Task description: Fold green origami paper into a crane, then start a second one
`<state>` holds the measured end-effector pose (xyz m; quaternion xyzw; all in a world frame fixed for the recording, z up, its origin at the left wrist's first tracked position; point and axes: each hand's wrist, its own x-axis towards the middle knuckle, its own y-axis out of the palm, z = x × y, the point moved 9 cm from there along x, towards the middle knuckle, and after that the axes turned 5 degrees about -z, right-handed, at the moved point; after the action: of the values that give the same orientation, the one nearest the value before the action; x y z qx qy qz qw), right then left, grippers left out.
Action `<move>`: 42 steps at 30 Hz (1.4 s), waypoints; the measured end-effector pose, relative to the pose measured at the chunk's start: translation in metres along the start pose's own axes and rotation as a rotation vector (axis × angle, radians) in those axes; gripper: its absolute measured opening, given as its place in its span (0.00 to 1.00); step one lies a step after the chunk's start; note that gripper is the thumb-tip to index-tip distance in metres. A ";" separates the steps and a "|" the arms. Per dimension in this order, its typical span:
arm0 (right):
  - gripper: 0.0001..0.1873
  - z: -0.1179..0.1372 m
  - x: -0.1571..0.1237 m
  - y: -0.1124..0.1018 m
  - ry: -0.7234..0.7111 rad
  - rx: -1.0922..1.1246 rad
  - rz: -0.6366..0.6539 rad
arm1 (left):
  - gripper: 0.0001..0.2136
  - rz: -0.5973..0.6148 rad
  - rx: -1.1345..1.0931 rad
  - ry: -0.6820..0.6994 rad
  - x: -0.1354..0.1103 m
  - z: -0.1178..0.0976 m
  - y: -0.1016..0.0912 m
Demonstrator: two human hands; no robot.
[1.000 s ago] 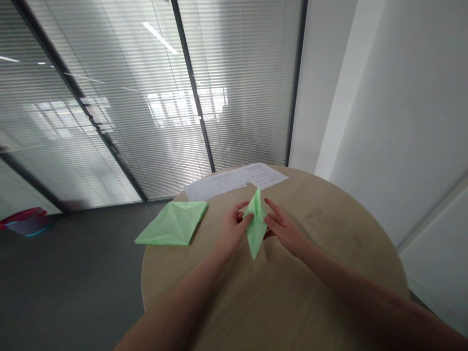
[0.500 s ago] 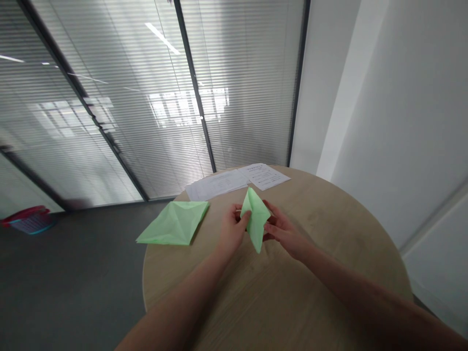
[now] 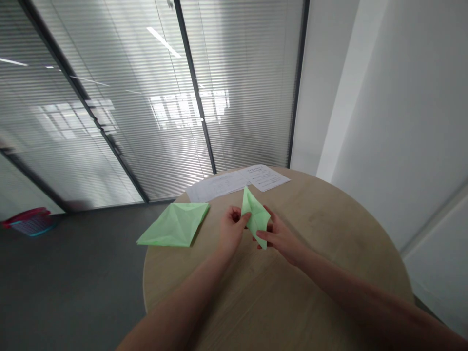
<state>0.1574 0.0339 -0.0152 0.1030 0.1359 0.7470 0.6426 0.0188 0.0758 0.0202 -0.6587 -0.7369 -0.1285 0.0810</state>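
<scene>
A folded piece of light green paper (image 3: 255, 213) is held up just above the round wooden table (image 3: 329, 253). My left hand (image 3: 231, 230) pinches its left edge with thumb and fingers. On the other side my right hand (image 3: 278, 235) grips the paper's lower right part, thumb on the front. The paper has a pointed tip at the top and another at the bottom.
A second creased green sheet (image 3: 173, 230) lies flat at the table's left edge, partly overhanging it. Two white printed sheets (image 3: 237, 181) lie at the far edge. Glass walls with blinds stand behind; a red and blue basket (image 3: 27, 222) sits on the grey floor at left.
The green paper has turned and been folded shorter between my hands. My right hand went from flat fingers beside it to a grip on its lower part.
</scene>
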 end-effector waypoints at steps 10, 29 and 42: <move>0.53 0.007 0.007 -0.015 -0.122 -0.357 -0.089 | 0.15 0.176 -0.069 -0.124 -0.006 0.003 0.017; 0.48 0.007 0.005 -0.014 -0.180 -0.645 0.062 | 0.13 0.069 0.527 0.587 -0.001 -0.054 -0.006; 0.38 0.020 0.001 -0.010 -0.255 -0.647 0.122 | 0.07 0.403 0.623 0.506 0.000 -0.063 0.006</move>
<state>0.1733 0.0377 0.0001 -0.0055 -0.1954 0.7695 0.6079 0.0212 0.0581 0.0808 -0.6810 -0.5543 -0.0391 0.4769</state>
